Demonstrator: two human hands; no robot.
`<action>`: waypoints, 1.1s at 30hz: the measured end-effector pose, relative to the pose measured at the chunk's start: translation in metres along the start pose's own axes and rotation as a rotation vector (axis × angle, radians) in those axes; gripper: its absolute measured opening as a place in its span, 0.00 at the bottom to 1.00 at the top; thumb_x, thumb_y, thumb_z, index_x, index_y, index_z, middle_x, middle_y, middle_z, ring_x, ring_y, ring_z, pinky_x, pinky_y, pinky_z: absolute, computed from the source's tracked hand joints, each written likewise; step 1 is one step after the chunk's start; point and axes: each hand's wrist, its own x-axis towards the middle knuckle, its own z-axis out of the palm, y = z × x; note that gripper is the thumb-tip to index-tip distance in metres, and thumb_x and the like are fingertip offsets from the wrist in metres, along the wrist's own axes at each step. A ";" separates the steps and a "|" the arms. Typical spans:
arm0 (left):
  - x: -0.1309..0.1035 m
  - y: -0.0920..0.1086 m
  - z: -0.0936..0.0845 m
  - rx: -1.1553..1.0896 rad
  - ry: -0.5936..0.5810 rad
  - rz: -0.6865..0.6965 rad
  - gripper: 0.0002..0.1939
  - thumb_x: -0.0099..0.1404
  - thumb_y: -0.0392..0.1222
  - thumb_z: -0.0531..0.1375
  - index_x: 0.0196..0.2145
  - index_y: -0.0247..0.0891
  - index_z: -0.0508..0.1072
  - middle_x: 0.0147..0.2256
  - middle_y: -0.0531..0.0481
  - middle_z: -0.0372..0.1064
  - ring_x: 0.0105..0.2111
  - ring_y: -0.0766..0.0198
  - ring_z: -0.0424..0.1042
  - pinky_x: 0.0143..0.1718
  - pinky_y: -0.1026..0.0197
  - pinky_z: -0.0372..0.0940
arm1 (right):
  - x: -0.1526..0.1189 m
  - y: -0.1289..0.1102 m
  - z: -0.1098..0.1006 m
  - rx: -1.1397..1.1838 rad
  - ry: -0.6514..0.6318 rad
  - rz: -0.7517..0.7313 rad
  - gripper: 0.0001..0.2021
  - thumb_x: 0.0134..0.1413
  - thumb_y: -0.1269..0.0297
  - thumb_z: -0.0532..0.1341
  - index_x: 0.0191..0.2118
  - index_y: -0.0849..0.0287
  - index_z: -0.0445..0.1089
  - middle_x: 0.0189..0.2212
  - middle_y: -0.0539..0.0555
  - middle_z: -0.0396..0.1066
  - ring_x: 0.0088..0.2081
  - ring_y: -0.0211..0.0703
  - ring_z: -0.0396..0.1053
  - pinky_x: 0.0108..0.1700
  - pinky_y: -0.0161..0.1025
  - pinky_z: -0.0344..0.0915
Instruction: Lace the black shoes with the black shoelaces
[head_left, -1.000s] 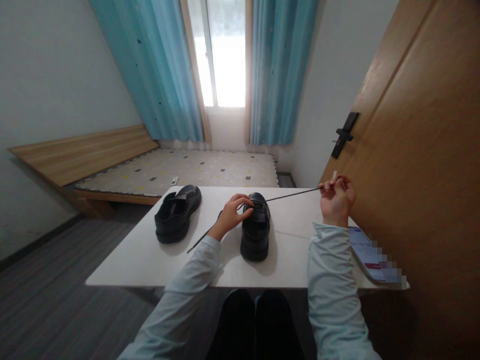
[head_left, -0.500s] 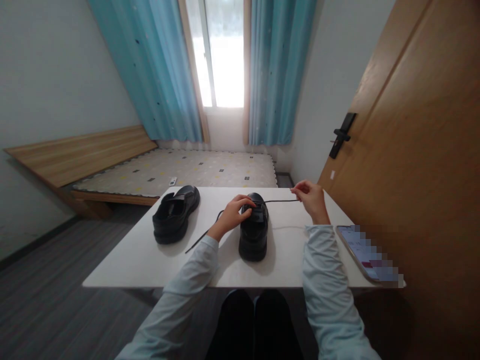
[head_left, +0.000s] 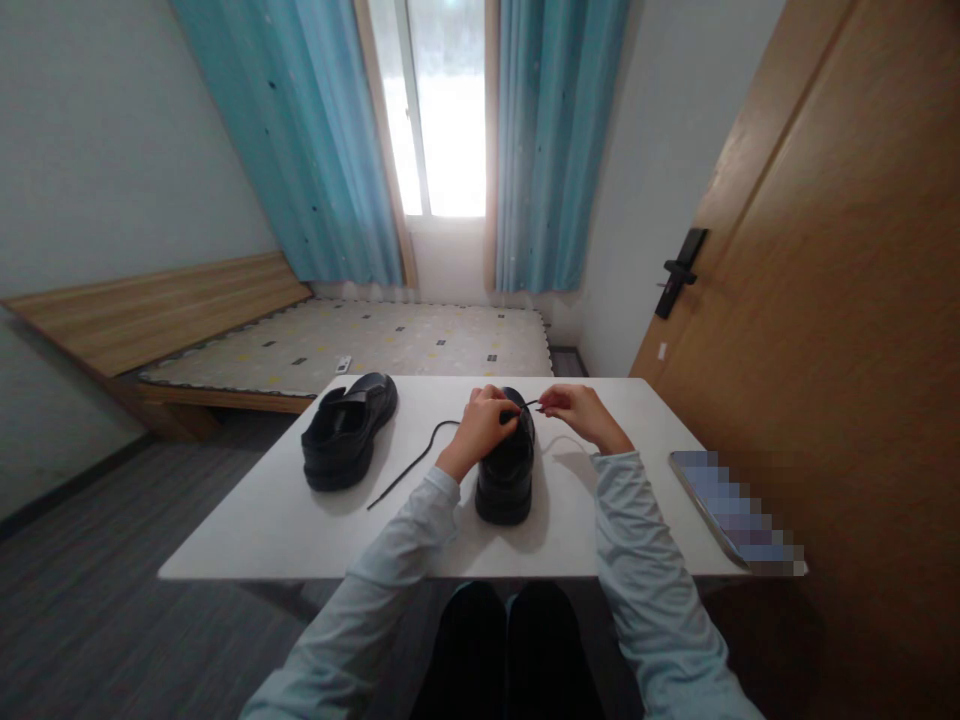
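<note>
A black shoe [head_left: 505, 492] stands on the white table [head_left: 247, 530] in front of me, heel towards me. My left hand [head_left: 478, 430] is closed over the upper front of this shoe, thumb and fingers pinching around its lacing area; the exact part gripped is partly hidden. Just right of the shoe, my right hand [head_left: 579, 412] pinches a black shoelace near its tip. The short stretch of lace runs from the shoe to those fingers. The lace's other end [head_left: 409, 467] trails in a curve across the table to the left of the shoe.
A second black shoe [head_left: 341, 455] sits on the table's left side. At the right edge lies a phone [head_left: 709, 500], partly pixelated. Beyond the table are a bed [head_left: 375, 335] with a small white object [head_left: 343, 365] on it, and a wooden door [head_left: 825, 250] at right.
My right hand has come left, close to the shoe, and the lace stretch between them is much shorter. My left hand has turned and its fingers have closed near the lacing.
</note>
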 end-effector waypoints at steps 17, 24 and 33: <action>-0.002 0.004 0.002 0.018 0.016 -0.024 0.08 0.57 0.39 0.63 0.35 0.41 0.80 0.37 0.43 0.67 0.41 0.53 0.63 0.45 0.51 0.64 | 0.001 -0.002 0.014 -0.178 -0.029 -0.050 0.10 0.38 0.80 0.64 0.27 0.58 0.73 0.25 0.50 0.76 0.30 0.41 0.75 0.36 0.37 0.70; -0.002 0.005 0.000 0.010 0.022 -0.036 0.06 0.56 0.37 0.64 0.33 0.41 0.80 0.38 0.45 0.68 0.42 0.55 0.62 0.46 0.53 0.63 | 0.000 -0.008 0.011 -0.172 -0.087 -0.055 0.09 0.38 0.80 0.64 0.27 0.60 0.73 0.24 0.50 0.76 0.29 0.40 0.75 0.33 0.34 0.69; -0.001 0.003 0.001 0.016 0.033 -0.014 0.05 0.56 0.36 0.64 0.33 0.42 0.80 0.39 0.46 0.68 0.42 0.55 0.62 0.46 0.53 0.63 | -0.002 -0.020 0.012 -0.226 -0.106 -0.070 0.08 0.42 0.79 0.64 0.30 0.61 0.71 0.27 0.53 0.76 0.31 0.41 0.75 0.36 0.36 0.69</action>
